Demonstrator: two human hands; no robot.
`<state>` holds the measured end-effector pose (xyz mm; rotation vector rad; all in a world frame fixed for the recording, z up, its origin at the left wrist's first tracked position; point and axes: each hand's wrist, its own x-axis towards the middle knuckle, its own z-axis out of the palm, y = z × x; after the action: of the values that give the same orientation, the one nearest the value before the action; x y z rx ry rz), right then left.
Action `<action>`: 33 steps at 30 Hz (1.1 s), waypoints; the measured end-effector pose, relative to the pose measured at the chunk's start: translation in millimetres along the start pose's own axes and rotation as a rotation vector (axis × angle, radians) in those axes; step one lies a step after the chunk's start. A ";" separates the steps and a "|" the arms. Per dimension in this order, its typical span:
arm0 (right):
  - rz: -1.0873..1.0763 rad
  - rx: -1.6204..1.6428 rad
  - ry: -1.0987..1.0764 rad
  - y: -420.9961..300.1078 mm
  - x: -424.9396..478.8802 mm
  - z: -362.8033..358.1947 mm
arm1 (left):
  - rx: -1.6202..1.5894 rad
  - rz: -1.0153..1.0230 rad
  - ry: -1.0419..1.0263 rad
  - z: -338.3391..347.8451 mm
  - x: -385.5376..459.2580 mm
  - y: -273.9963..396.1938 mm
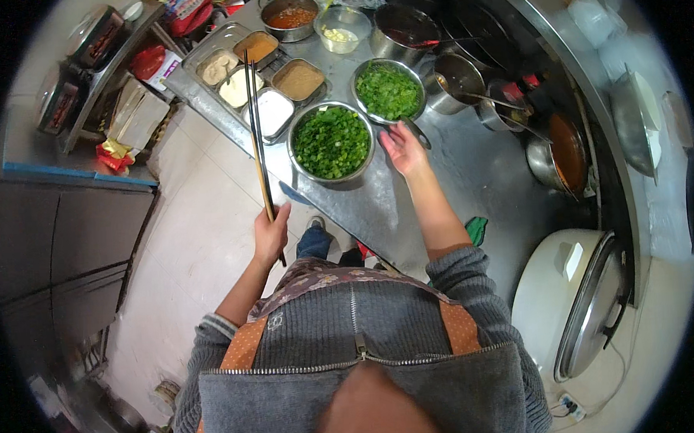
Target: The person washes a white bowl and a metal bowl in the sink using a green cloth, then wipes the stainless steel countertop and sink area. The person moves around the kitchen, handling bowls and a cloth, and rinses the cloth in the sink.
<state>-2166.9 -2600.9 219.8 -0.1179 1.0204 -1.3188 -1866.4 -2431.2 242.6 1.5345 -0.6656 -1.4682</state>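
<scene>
My left hand (272,231) is closed around a pair of long chopsticks (258,145), which point away from me over the floor and past the seasoning trays. My right hand (403,147) is palm up beside the metal bowl of chopped cilantro (388,90); its fingertips are at a dark handle (418,133) near the rim, and whether they grip it is unclear. Left of that hand stands a metal bowl of chopped green onions (330,143). Several square containers hold white (270,111), cream-coloured (241,87) and brown powders or pastes (298,79).
Metal pots (400,34) with ladles line the counter's far and right sides. A clear bowl of chopped garlic-like pieces (342,31) sits behind. A large white cooker (560,300) stands at right, near a green cloth (476,230). Shelves with jars (95,39) are at left.
</scene>
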 end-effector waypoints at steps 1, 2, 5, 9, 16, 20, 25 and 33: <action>-0.033 0.023 0.009 0.5 6.6 -0.3 | -0.051 -0.045 -0.029 7.3 9.5 12.5; -0.068 0.047 0.020 0.5 10.5 -3.8 | -0.069 -0.048 -0.031 13.0 26.0 12.4; -0.185 0.141 0.072 -7.4 1.9 1.6 | -0.041 -0.011 -0.045 29.9 48.5 36.0; -0.206 0.101 0.104 -15.8 -25.4 -34.3 | 0.013 -0.077 -0.105 35.4 65.3 40.0; -0.260 0.147 0.285 -65.2 -118.6 -144.4 | 0.097 -0.080 -0.083 43.7 73.6 39.8; -0.409 0.098 0.376 -95.4 -127.0 -218.4 | 0.030 -0.094 -0.061 51.9 76.5 42.3; -0.493 -0.371 0.585 -98.0 -153.2 -236.7 | -0.090 -0.135 0.062 63.0 80.8 37.8; -0.281 -0.467 0.680 -117.5 -153.6 -247.8 | -0.108 -0.195 0.090 59.1 69.6 47.4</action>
<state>-2404.6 -2395.5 229.3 -0.1744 1.9436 -1.3781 -1903.7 -2526.3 254.5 1.6059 -0.3854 -1.5416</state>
